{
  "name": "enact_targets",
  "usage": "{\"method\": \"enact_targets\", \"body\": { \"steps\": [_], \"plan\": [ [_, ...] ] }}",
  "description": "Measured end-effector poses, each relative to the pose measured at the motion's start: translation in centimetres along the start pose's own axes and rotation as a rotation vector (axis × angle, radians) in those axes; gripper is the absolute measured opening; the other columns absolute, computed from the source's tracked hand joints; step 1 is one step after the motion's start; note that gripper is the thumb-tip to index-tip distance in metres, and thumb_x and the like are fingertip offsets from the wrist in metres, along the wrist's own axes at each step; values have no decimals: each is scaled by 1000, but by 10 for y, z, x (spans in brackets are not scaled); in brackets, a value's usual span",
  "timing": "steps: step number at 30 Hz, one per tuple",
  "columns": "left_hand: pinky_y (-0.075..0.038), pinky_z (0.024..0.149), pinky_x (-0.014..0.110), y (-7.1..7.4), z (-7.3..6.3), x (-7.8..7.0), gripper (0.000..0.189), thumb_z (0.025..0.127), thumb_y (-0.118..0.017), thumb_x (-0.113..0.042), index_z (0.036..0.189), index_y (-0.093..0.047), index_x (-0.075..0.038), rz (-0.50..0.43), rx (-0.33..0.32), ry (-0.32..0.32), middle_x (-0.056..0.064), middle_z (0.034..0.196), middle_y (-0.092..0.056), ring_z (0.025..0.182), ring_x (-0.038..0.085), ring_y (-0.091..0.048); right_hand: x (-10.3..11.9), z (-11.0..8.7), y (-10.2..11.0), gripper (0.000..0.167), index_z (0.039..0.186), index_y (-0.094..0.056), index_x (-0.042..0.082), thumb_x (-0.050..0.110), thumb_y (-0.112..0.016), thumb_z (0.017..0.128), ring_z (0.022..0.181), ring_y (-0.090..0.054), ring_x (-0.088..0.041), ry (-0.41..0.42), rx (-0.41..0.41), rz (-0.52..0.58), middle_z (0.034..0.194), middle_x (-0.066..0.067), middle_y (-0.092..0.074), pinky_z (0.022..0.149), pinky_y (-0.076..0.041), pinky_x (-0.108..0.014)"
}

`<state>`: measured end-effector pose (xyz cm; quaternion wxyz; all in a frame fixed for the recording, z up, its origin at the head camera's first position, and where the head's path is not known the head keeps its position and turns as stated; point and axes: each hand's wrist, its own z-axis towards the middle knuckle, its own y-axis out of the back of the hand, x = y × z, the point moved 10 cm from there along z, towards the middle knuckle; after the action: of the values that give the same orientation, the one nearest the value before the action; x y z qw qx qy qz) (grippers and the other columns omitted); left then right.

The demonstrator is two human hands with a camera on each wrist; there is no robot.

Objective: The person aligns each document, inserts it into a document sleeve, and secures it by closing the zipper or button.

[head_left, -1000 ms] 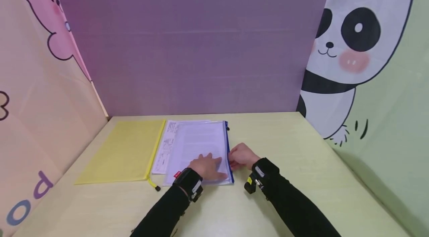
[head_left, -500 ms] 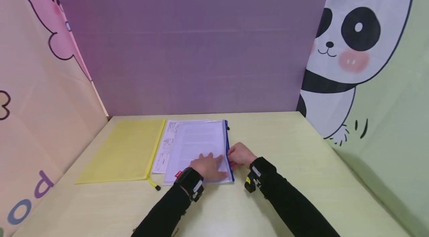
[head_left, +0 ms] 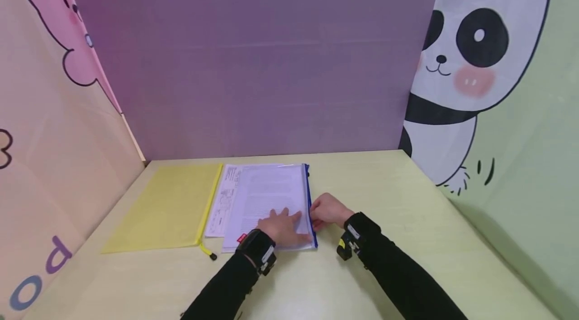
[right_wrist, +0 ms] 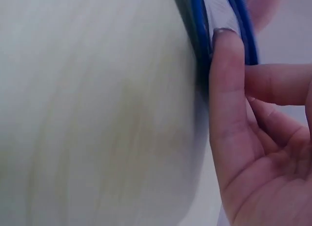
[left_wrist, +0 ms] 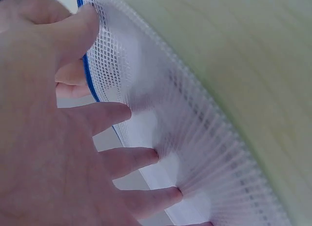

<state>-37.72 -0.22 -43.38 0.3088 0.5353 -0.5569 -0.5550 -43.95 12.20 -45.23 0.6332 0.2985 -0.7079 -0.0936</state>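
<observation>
A clear mesh zip pouch (head_left: 271,187) with a blue zipper edge (head_left: 308,189) lies on the table, and a printed sheet shows through it. My left hand (head_left: 282,228) rests on its near right part with fingers spread; in the left wrist view the fingertips (left_wrist: 144,156) press into the mesh. At the right side, my right hand (head_left: 331,210) pinches the blue edge between thumb and index finger. In the right wrist view, white shows between two blue bands (right_wrist: 197,21) above the thumb. Whether the fingers hold the zipper slider I cannot tell.
A yellow zip pouch (head_left: 163,209) lies flat to the left, its yellow cord ending in a black tip (head_left: 213,256). Handwritten paper (head_left: 222,204) sticks out from under the blue-edged pouch. A purple backdrop (head_left: 267,59) stands behind the table (head_left: 384,184), with printed panels on either side.
The head view has shifted slightly. Both hands stay at about the same places on the blue-edged pouch.
</observation>
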Motion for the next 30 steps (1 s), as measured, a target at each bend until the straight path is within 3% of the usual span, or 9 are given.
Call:
{"method": "enact_targets", "body": {
  "steps": [7,20,25,30],
  "plan": [
    [-41,100,68,-1,-3,-5,86,82,-64,-75,154,-46,-31,72,-30,-11,9,155,-44,138,41,-41,-2,-4,25,4,86,-68,-8,-5,-67,89,59,-69,-20,4,-71,-5,70,-13,-70,59,-61,-34],
    [-29,114,64,-8,-8,-19,83,82,-71,-67,153,-48,-30,39,46,-136,9,161,-38,148,43,-28,-33,-5,89,9,93,-67,-6,3,-67,92,55,-65,-17,-49,-220,-153,70,-11,-68,54,-58,-31],
    [-28,115,62,-9,-13,-20,82,79,-77,-63,151,-50,-35,31,83,-168,3,162,-37,150,37,-28,-34,-6,109,14,96,-66,-6,7,-68,93,56,-64,-17,-55,-231,-240,75,-12,-66,54,-58,-31],
    [-29,116,59,-9,-16,-24,87,73,-84,-60,150,-50,-37,50,100,-248,-3,162,-38,150,34,-29,-32,-9,129,20,96,-63,-6,12,-68,92,57,-63,-20,-29,-276,-411,82,-14,-65,52,-56,-30]
  ]
}}
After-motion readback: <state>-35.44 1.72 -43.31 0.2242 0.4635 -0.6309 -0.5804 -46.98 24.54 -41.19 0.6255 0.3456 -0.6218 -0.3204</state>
